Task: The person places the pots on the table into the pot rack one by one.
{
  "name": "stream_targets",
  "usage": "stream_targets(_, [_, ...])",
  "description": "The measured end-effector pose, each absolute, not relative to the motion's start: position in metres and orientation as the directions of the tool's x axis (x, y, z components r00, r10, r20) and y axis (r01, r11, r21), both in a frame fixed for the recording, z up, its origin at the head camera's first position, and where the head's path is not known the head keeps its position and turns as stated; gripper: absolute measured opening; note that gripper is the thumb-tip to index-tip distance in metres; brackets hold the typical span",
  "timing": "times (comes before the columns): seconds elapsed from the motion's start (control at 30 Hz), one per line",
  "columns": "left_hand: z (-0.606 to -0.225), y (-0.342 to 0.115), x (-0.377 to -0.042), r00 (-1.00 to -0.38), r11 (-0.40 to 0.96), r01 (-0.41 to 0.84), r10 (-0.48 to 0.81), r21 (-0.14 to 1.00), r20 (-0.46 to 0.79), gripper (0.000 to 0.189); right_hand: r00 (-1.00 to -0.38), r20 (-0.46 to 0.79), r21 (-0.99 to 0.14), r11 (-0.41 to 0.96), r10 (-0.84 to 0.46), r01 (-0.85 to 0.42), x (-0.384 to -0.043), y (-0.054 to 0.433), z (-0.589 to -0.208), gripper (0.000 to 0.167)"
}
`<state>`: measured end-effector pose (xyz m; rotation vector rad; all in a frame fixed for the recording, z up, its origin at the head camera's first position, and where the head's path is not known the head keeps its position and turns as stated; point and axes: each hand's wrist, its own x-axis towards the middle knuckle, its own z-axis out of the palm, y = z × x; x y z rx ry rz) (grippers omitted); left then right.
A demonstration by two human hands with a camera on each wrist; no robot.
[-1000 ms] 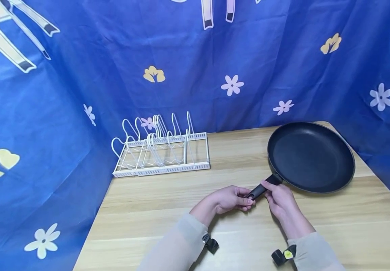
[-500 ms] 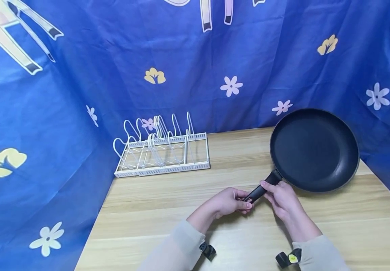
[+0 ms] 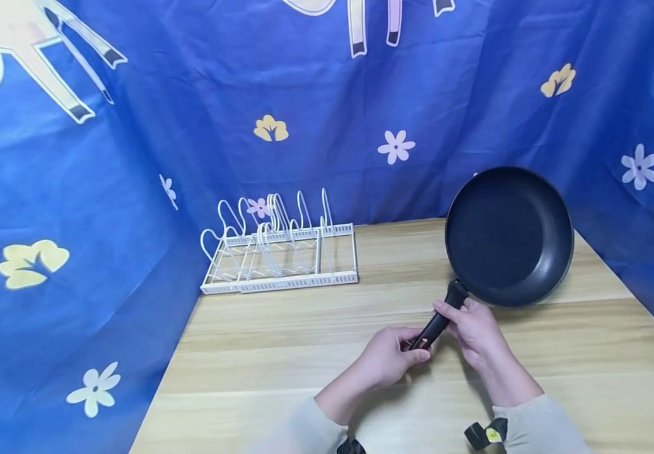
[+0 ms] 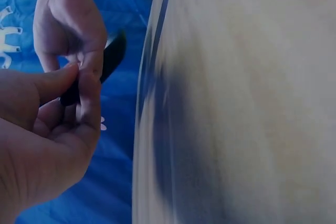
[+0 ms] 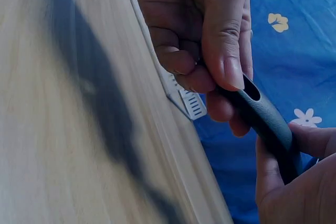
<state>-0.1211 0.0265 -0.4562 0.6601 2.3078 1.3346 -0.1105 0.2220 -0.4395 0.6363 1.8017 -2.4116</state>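
Observation:
A black frying pan (image 3: 508, 236) is held up over the right side of the table, tilted so its inside faces me. My left hand (image 3: 391, 356) pinches the end of its black handle between thumb and fingers, by the hanging hole. Closer to the pan body, my right hand (image 3: 474, 331) grips the same handle with the thumb across it. In the right wrist view the handle (image 5: 270, 121) runs from the left thumb into the right hand (image 5: 304, 177). The left wrist view shows the left hand (image 4: 52, 135) in front, with the pan mostly hidden behind the fingers.
A white wire rack (image 3: 281, 282) with several upright loops stands at the back left of the wooden table (image 3: 281, 328). Blue patterned cloth (image 3: 327, 126) hangs behind the table and along both sides.
The pan has risen from near the table and tipped up to face me, then shifted a little left. Both hands have kept hold of its handle throughout.

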Motion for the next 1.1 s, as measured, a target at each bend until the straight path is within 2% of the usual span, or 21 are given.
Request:
stream_targets(0.07, [-0.457,0.024,-0.117,-0.819,0.443,0.236,0.570,0.865,-0.068,0.032,-0.920,-0.351,-0.907,-0.307,0.176,0.288,-0.110,0.219,-0.439,0.047])
stream_targets(0.13, [-0.457,0.020,-0.113,-0.824,0.440,0.242,0.563,0.865,-0.056,0.032,-0.929,-0.338,-0.912,-0.295,0.149,0.284,-0.109,0.217,-0.439,0.043])
stream_targets(0.27, [-0.459,0.011,-0.104,-0.830,0.397,0.192,0.553,0.898,-0.068,0.029,-0.954,-0.293,-0.924,-0.275,0.062,0.266,-0.107,0.213,-0.439,0.038])
stream_targets(0.4, [-0.458,0.002,-0.097,-0.838,0.339,0.107,0.536,0.935,-0.099,0.038,-0.971,-0.235,-0.939,-0.250,-0.034,0.236,-0.107,0.209,-0.437,0.053])
stream_targets(0.47, [-0.457,-0.002,-0.095,-0.838,0.311,0.069,0.533,0.948,-0.114,0.043,-0.974,-0.213,-0.945,-0.238,-0.071,0.224,-0.108,0.207,-0.435,0.056])
stream_targets(0.67, [-0.449,-0.013,-0.093,-0.813,0.235,0.006,0.567,0.972,-0.132,0.045,-0.975,-0.148,-0.953,-0.240,-0.163,0.185,-0.110,0.202,-0.428,0.040])
stream_targets(0.77, [-0.448,-0.019,-0.093,-0.772,0.163,-0.065,0.616,0.984,-0.154,0.045,-0.965,-0.116,-0.952,-0.252,-0.236,0.176,-0.109,0.199,-0.426,0.038])
stream_targets(0.9, [-0.449,-0.032,-0.093,-0.681,0.012,-0.240,0.711,0.971,-0.177,0.049,-0.937,-0.073,-0.951,-0.259,-0.343,0.169,-0.110,0.193,-0.425,0.036])
stream_targets(1.0, [-0.450,-0.042,-0.097,-0.613,-0.103,-0.341,0.778,0.934,-0.138,0.057,-0.911,-0.028,-0.954,-0.260,-0.412,0.147,-0.117,0.187,-0.422,0.033])
stream_targets(1.1, [-0.453,-0.049,-0.098,-0.555,-0.161,-0.403,0.826,0.901,-0.100,0.066,-0.887,0.002,-0.957,-0.259,-0.463,0.133,-0.119,0.182,-0.422,0.034])
